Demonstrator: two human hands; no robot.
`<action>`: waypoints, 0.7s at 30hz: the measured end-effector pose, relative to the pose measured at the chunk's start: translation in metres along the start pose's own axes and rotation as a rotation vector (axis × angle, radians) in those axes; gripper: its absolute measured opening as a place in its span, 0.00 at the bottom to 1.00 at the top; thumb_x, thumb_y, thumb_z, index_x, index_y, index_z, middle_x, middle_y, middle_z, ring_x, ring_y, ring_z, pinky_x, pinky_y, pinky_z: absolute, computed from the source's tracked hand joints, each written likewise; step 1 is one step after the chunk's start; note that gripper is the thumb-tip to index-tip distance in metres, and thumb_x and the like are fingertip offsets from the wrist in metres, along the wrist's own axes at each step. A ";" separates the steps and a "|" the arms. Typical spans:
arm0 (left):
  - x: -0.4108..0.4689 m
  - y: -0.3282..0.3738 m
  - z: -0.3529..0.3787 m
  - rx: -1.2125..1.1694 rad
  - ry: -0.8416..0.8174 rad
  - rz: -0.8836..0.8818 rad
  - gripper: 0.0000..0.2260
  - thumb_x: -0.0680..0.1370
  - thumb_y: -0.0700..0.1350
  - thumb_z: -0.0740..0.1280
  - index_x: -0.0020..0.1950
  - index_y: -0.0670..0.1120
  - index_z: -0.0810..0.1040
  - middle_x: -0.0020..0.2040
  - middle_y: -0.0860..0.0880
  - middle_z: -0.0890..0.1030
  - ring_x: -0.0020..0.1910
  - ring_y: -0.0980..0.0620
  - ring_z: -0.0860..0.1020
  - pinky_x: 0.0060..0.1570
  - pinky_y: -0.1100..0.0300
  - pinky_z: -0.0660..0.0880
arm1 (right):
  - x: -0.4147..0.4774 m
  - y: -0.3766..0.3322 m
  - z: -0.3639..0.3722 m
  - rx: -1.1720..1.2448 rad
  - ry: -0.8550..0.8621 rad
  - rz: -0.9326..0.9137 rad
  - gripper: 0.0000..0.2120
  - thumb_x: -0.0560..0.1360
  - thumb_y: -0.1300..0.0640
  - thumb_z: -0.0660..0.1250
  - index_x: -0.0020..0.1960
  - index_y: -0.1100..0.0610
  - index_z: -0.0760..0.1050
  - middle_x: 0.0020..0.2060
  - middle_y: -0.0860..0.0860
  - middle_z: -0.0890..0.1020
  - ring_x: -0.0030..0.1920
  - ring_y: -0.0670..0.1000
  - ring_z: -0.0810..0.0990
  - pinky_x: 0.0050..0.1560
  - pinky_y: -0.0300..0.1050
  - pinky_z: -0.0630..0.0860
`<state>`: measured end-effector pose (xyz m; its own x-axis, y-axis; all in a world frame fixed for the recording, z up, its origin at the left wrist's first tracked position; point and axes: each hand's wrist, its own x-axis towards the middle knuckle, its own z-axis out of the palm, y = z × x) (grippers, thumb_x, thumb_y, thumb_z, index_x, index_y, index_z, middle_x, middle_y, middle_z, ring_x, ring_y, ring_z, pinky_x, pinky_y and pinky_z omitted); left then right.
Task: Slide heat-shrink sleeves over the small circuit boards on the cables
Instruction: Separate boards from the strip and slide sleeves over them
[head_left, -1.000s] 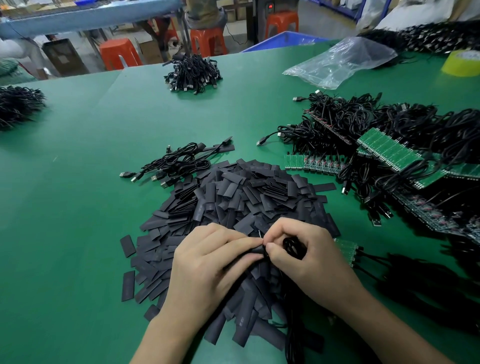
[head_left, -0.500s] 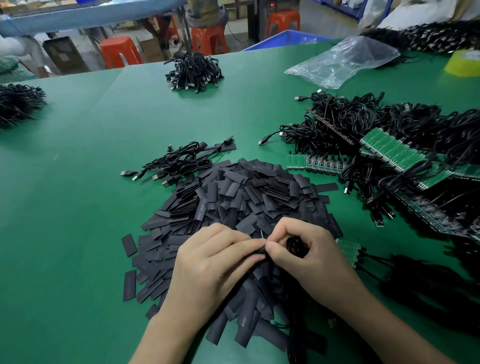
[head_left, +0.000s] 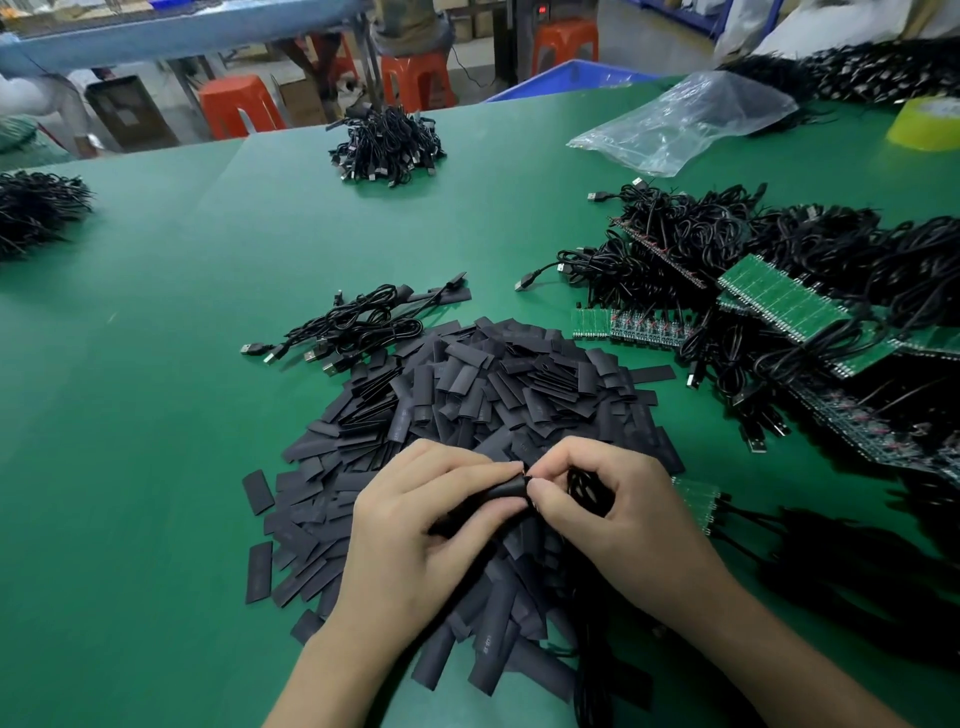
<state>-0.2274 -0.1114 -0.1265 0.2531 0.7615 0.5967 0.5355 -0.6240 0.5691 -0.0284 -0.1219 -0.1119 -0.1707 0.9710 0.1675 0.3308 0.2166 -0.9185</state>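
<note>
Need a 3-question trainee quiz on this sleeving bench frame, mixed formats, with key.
1. True or false: the left hand and right hand meet over the heap of flat black heat-shrink sleeves.
2. Multiple choice: the clear crumpled plastic bag lies
A. at the far right of the green table
B. under the hands
C. on an orange stool
3. Fill in: the green strips of small circuit boards lie among tangled black ____ cables.

Key: 1 true; 2 A; 3 USB
</note>
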 end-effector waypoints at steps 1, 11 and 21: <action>0.000 0.001 0.000 -0.028 -0.008 -0.024 0.07 0.78 0.48 0.74 0.54 0.48 0.87 0.50 0.56 0.84 0.50 0.54 0.81 0.51 0.62 0.75 | 0.000 0.000 0.000 -0.025 0.018 -0.012 0.07 0.77 0.59 0.72 0.41 0.49 0.81 0.34 0.46 0.80 0.33 0.43 0.77 0.35 0.32 0.70; 0.004 0.004 -0.005 -0.226 -0.093 -0.218 0.08 0.75 0.44 0.76 0.52 0.53 0.87 0.45 0.58 0.86 0.45 0.55 0.85 0.47 0.68 0.76 | 0.001 0.003 0.001 -0.279 0.057 -0.171 0.03 0.80 0.54 0.66 0.48 0.50 0.79 0.42 0.41 0.77 0.45 0.44 0.78 0.45 0.39 0.74; 0.003 0.006 -0.005 -0.172 -0.142 -0.177 0.06 0.75 0.45 0.76 0.47 0.53 0.82 0.41 0.56 0.83 0.41 0.53 0.82 0.42 0.65 0.77 | 0.000 0.007 0.004 -0.310 0.002 -0.166 0.04 0.80 0.51 0.64 0.48 0.48 0.77 0.43 0.40 0.76 0.45 0.43 0.77 0.45 0.39 0.73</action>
<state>-0.2274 -0.1137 -0.1181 0.2847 0.8706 0.4011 0.4397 -0.4905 0.7524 -0.0295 -0.1208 -0.1199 -0.2441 0.9201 0.3064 0.5649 0.3917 -0.7263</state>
